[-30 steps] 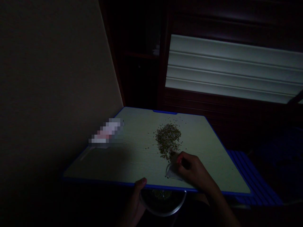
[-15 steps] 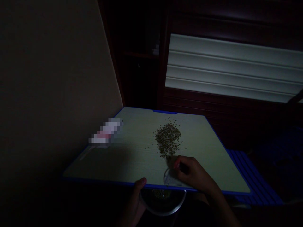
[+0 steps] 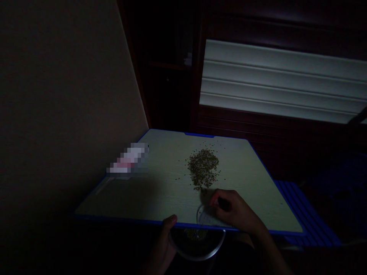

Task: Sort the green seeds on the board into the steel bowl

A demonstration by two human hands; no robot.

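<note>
Right hand (image 3: 235,212) pinches clear curved plastic (image 3: 207,217); left hand (image 3: 162,244) grips steel bowl (image 3: 210,255).

Matt, faintly grained pale green plastic across the cutting board (image 3: 160,191), edged in smooth blue plastic. Glossy polished metal along the bowl rim (image 3: 212,250), and thin, shiny clear plastic, as far as the dim light allows, in the curved piece (image 3: 208,217). Smooth dark wood on the cabinet panelling (image 3: 243,122), flat matt paint on the wall (image 3: 71,95).
</note>
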